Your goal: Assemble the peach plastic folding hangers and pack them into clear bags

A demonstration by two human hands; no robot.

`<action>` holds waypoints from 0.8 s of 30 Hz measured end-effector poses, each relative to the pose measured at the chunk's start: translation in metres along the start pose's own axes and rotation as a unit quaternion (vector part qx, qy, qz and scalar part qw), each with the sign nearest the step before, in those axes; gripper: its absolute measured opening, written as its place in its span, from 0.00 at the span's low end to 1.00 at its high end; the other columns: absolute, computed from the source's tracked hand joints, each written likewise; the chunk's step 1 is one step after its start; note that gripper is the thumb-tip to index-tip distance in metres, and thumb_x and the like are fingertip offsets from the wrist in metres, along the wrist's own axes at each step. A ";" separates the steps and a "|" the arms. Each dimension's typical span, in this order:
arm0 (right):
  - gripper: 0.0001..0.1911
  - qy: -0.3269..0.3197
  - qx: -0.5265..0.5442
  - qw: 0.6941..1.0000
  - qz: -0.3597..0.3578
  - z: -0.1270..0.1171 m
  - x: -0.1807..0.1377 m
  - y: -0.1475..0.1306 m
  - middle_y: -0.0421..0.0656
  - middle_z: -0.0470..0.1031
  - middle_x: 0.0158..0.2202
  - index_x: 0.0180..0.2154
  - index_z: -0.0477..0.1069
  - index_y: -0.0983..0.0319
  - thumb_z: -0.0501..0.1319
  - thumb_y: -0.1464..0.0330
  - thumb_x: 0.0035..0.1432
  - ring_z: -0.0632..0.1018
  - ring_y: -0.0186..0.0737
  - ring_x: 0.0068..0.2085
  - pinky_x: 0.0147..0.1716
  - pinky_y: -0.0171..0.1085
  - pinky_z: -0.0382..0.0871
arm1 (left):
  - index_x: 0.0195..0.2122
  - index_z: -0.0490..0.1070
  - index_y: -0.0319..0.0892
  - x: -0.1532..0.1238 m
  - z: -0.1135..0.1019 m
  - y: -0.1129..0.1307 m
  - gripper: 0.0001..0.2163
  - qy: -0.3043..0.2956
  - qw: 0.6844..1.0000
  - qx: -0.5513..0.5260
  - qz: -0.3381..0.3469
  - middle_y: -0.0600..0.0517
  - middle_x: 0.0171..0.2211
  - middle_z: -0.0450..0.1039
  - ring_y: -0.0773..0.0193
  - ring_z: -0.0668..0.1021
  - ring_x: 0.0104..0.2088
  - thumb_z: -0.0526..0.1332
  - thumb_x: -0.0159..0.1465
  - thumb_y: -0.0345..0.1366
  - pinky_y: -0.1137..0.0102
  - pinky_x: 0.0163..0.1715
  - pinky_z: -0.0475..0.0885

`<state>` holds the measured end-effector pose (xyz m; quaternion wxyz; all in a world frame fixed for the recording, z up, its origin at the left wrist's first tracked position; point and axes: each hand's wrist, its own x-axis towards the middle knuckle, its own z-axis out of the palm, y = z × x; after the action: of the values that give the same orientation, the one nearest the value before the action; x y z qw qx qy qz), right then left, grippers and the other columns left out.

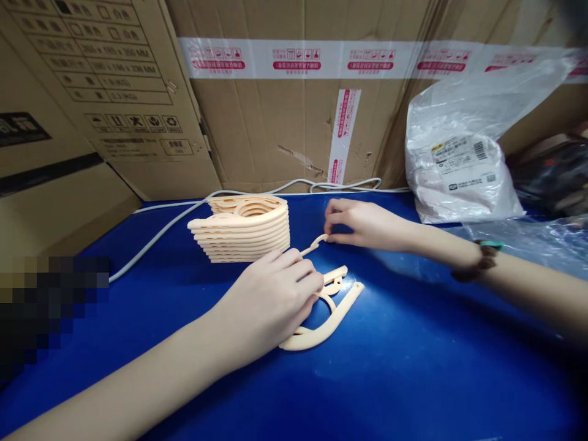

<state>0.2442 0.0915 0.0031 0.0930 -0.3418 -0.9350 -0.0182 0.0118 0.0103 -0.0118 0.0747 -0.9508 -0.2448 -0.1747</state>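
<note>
- Head view, read from my remote station: both bare hands are over the blue tabletop (pixel 436 373).
- Left hand (pixel 282 291): palm down, fingers and thumb closed on the cream hanger (pixel 333 321). I cannot see the fingertips themselves.
- The cream hanger is low over the tabletop, at front centre; one curved arm and a rounded inner loop show to the right of the left hand.
- Right hand (pixel 351 223): beyond the left hand; thumb and fingertips pinched on the end of the thin cream hook (pixel 316 245).
- The hook runs from behind the left knuckles to that pinch; I cannot tell whether it joins the hanger.
- Stack of cream hangers (pixel 239 236): just beyond the left hand, layers lying flat, one on another.
- I note a dark brown wristband (pixel 473 263) on the right wrist.
- Behind: white cable (pixel 169 233), taped carton (pixel 285 122), and, at right, a plastic bag (pixel 459 165) bearing a printed label.
</note>
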 end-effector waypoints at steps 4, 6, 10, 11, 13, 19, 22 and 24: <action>0.06 0.019 0.071 0.997 0.030 -0.019 -0.029 0.003 0.45 0.73 0.38 0.33 0.73 0.61 0.61 0.66 0.60 0.75 0.42 0.39 0.41 0.41 0.67 | 0.33 0.74 0.40 -0.001 0.003 -0.005 0.10 0.019 0.999 0.036 0.014 0.50 0.31 0.76 0.61 0.75 0.35 0.54 0.69 0.31 0.67 0.36 0.68; 0.06 0.040 0.092 0.994 0.049 -0.029 -0.041 0.001 0.45 0.73 0.37 0.32 0.71 0.61 0.59 0.65 0.61 0.74 0.42 0.38 0.40 0.41 0.67 | 0.34 0.75 0.40 -0.002 0.003 -0.007 0.10 0.018 0.999 0.048 0.019 0.51 0.32 0.77 0.60 0.75 0.35 0.55 0.69 0.31 0.67 0.35 0.67; 0.09 0.129 0.239 0.947 0.169 -0.042 -0.057 -0.008 0.44 0.74 0.35 0.33 0.68 0.60 0.57 0.63 0.64 0.74 0.39 0.38 0.39 0.40 0.65 | 0.34 0.75 0.40 -0.002 0.003 -0.013 0.09 0.018 0.997 0.069 0.032 0.51 0.32 0.78 0.59 0.76 0.35 0.56 0.68 0.29 0.65 0.34 0.66; 0.10 0.158 0.298 0.920 0.200 -0.042 -0.058 -0.010 0.44 0.75 0.35 0.33 0.68 0.60 0.57 0.63 0.65 0.74 0.38 0.38 0.39 0.39 0.66 | 0.34 0.75 0.40 -0.002 0.003 -0.014 0.09 0.018 0.996 0.076 0.038 0.51 0.32 0.78 0.59 0.76 0.35 0.57 0.68 0.29 0.65 0.34 0.66; 0.11 0.191 0.399 0.868 0.227 -0.040 -0.059 -0.014 0.43 0.76 0.35 0.33 0.69 0.61 0.56 0.63 0.66 0.75 0.36 0.36 0.37 0.37 0.66 | 0.33 0.75 0.39 -0.002 0.003 -0.017 0.09 0.019 0.995 0.091 0.047 0.50 0.32 0.78 0.58 0.76 0.35 0.57 0.68 0.28 0.65 0.33 0.66; 0.14 0.021 0.501 0.844 0.193 -0.025 -0.058 -0.031 0.39 0.74 0.26 0.31 0.69 0.62 0.58 0.59 0.65 0.73 0.33 0.27 0.30 0.34 0.67 | 0.33 0.75 0.38 0.000 0.000 -0.021 0.09 0.010 0.985 0.158 0.066 0.50 0.30 0.77 0.59 0.76 0.32 0.56 0.67 0.28 0.66 0.32 0.67; 0.13 -0.039 0.500 0.845 0.185 -0.019 -0.060 -0.041 0.37 0.72 0.25 0.32 0.69 0.62 0.60 0.59 0.63 0.73 0.31 0.27 0.27 0.31 0.67 | 0.33 0.76 0.37 0.000 0.000 -0.021 0.09 0.011 0.980 0.189 0.067 0.49 0.31 0.78 0.58 0.76 0.32 0.55 0.66 0.26 0.66 0.31 0.68; 0.14 -0.059 0.522 0.828 0.199 -0.016 -0.063 -0.043 0.36 0.71 0.26 0.33 0.68 0.61 0.58 0.57 0.64 0.74 0.31 0.24 0.23 0.30 0.67 | 0.35 0.76 0.36 0.000 0.000 -0.021 0.09 0.008 0.978 0.199 0.068 0.48 0.31 0.78 0.57 0.77 0.32 0.55 0.65 0.25 0.66 0.30 0.70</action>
<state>0.2660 0.0169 0.0087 0.2041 -0.4218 -0.7205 0.5112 0.0011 0.0280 -0.0103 0.2758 -0.9298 -0.2091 -0.1251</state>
